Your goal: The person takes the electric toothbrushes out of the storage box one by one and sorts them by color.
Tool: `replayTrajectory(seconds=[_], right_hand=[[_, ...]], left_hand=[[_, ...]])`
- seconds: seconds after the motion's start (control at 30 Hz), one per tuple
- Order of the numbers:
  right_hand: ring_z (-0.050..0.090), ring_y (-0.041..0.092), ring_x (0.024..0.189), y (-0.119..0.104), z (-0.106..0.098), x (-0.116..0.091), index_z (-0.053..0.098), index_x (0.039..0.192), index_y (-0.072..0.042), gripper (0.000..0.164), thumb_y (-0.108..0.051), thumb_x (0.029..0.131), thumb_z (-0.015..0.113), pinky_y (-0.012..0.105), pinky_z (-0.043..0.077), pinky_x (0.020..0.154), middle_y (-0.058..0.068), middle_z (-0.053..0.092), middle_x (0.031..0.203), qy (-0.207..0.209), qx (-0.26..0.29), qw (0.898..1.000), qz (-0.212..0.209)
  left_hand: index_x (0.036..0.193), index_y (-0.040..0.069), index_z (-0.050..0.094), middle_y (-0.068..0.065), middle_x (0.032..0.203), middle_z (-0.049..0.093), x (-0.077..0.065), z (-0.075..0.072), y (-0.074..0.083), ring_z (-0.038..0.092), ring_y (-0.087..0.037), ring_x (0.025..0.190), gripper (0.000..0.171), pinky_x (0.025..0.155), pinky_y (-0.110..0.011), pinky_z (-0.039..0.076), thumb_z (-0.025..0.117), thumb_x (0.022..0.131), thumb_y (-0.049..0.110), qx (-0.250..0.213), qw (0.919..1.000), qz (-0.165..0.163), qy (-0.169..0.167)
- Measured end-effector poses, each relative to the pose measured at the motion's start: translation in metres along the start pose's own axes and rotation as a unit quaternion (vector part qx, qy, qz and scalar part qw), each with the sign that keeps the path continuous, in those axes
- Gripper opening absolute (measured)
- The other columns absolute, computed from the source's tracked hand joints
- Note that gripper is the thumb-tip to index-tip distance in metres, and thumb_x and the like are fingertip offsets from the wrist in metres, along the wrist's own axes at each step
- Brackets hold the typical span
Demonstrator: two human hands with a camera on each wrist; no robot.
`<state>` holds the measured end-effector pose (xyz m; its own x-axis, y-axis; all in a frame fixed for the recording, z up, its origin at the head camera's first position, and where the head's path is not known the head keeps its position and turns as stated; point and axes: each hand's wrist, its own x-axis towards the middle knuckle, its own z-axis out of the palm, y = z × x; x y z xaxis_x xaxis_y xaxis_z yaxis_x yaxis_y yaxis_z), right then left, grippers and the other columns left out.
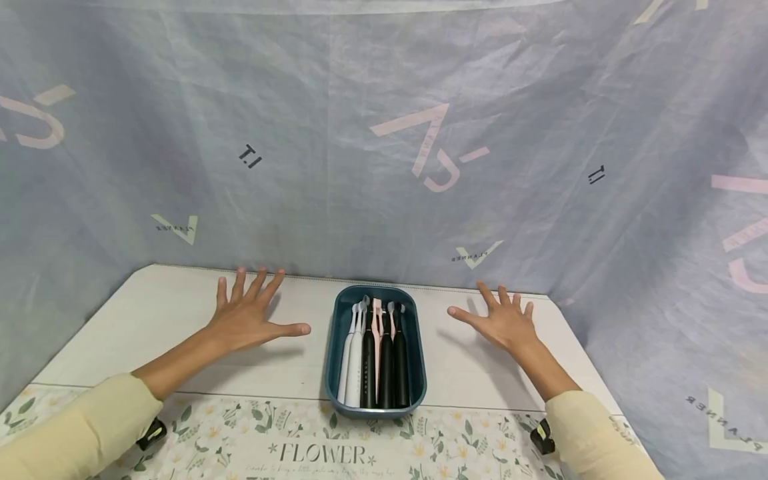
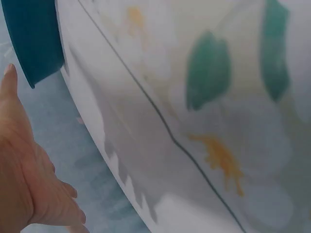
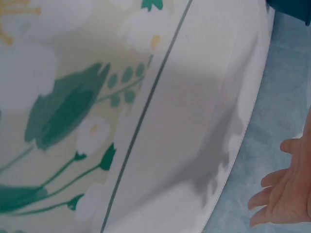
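Note:
A dark blue plastic bin (image 1: pixel 419 380) stands between the two hands in the head view. Side by side in it lie white electric toothbrushes (image 1: pixel 355 373), black electric toothbrushes (image 1: pixel 386 380) and slim pink toothbrushes (image 1: pixel 377 333), all heads pointing to the far end. My left hand (image 1: pixel 243 320) is held to the left of the bin, fingers spread and thumb towards it, holding nothing. On the other side my right hand (image 1: pixel 504 322) is spread the same way, apart from the bin. The wrist views show the left hand (image 2: pixel 24 170) and right hand (image 3: pixel 286 189) above their shadows.
The table is covered by a cloth (image 1: pixel 288 380) with a white far part and a floral near part (image 1: pixel 324 460) printed "FLOWER". A grey-blue printed curtain (image 1: pixel 300 167) hangs behind the table's far edge and along both sides.

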<state>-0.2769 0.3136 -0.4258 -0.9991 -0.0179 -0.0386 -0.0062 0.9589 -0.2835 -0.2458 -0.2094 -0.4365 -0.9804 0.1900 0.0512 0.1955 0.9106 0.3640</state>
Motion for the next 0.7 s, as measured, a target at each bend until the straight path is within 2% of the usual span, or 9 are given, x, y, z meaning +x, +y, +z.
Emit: replayTrajectory(seconds=[0.13,0.33,0.43,0.7], right_hand=[[0.014,0.073,0.165,-0.002,0.002,-0.001,0.018,0.184,-0.021,0.121,-0.097,0.095,0.05,0.089,0.009,0.13,0.037,0.012,0.185,-0.002,-0.005,1.0,-0.002],[0.022,0.073,0.162,-0.003,0.001,-0.001,0.02,0.183,-0.019,0.119,-0.096,0.097,0.049,0.088,0.026,0.125,0.038,0.019,0.183,0.0,-0.017,1.0,-0.006],[0.023,0.073,0.162,-0.004,0.001,-0.001,0.022,0.183,-0.018,0.119,-0.095,0.097,0.048,0.088,0.029,0.124,0.039,0.021,0.182,0.003,-0.018,1.0,-0.006],[0.025,0.069,0.164,-0.007,0.004,-0.001,0.022,0.183,-0.018,0.119,-0.095,0.097,0.049,0.088,0.032,0.122,0.038,0.022,0.182,-0.005,0.004,1.0,-0.002]], left_hand=[[0.184,0.023,0.014,-0.026,0.189,0.011,-0.003,0.001,0.006,-0.008,-0.062,0.172,0.138,0.131,-0.082,-0.015,0.069,0.082,0.098,-0.006,0.9999,0.011,0.002],[0.184,0.021,0.017,-0.026,0.187,0.022,-0.004,0.004,0.014,0.008,-0.061,0.172,0.138,0.132,-0.083,0.003,0.07,0.082,0.097,0.002,0.9996,0.023,0.013],[0.184,0.022,0.016,-0.026,0.186,0.024,-0.004,0.005,0.019,0.014,-0.06,0.172,0.138,0.131,-0.083,0.009,0.07,0.082,0.097,0.004,0.9995,0.027,0.013],[0.184,0.023,0.017,-0.024,0.186,0.028,-0.007,0.012,0.029,0.018,-0.059,0.171,0.138,0.132,-0.081,0.012,0.07,0.081,0.098,0.006,0.999,0.042,0.014]])
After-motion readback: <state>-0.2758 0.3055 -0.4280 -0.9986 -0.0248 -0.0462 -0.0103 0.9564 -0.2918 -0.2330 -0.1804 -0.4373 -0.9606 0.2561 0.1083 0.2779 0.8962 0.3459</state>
